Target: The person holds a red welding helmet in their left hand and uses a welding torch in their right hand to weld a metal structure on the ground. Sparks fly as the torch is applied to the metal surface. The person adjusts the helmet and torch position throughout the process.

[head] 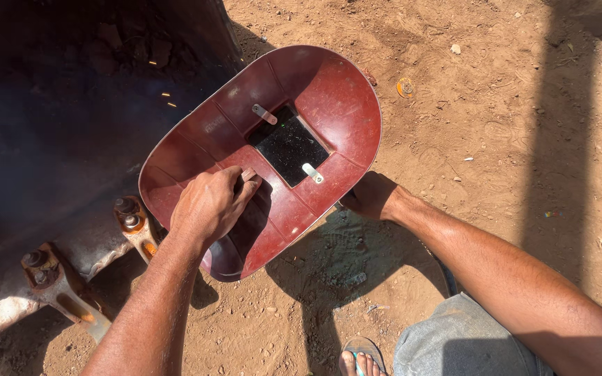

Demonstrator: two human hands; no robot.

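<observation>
Since the left hand [210, 205] is wrapped around a handle inside the dark red welding shield [343, 104], the shell reads light, stiff, smooth plastic; its dark glass window [288, 146] looks fragile. Shield tilted above sunlit dirt ground [496, 125]. Right hand [371, 196] half hidden behind rim, grip unclear. Rusty bolted steel [130, 219] close left.

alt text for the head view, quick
A left hand grips the handle inside a dark red welding shield held over rusty bolted metal. The right hand reaches behind the shield's edge, above dirt ground.
</observation>
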